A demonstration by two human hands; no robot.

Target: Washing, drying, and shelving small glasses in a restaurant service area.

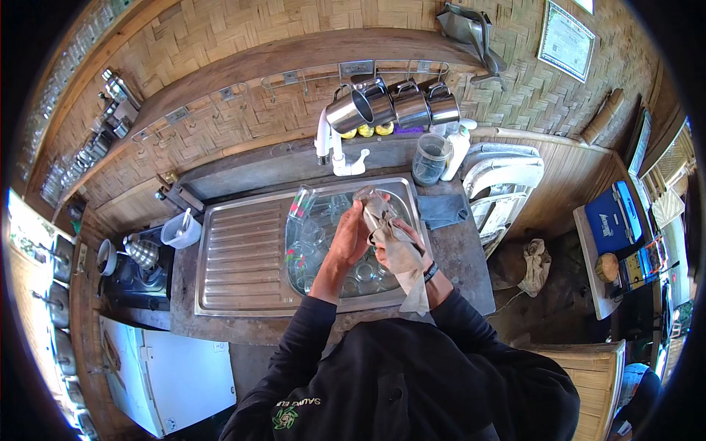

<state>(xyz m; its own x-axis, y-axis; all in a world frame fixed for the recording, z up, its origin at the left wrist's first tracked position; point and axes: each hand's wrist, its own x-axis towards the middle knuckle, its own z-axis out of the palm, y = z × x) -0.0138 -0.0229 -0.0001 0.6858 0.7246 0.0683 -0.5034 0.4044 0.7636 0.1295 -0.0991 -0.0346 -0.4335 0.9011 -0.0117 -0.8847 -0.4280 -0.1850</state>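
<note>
Over the sink basin (354, 302), my left hand (348, 234) is closed around a clear drinking glass (363, 194), whose rounded end shows above the fingers. My right hand (413, 248) grips a beige cloth (399, 259) that wraps part of the glass and hangs down past the wrist. Much of the glass is hidden by the cloth and fingers. Below the hands, several clear glasses (309, 232) lie in the basin, one of them with red and green decoration (301, 203).
A ridged steel drainboard (243, 250) adjoins the basin on the left. Behind stands a white tap (344, 163), with steel mugs (348, 111) hanging above. At right are a clear jar (431, 159), a white pump bottle (457, 153) and a grey-blue cloth (441, 211). A white tub (181, 233) stands left.
</note>
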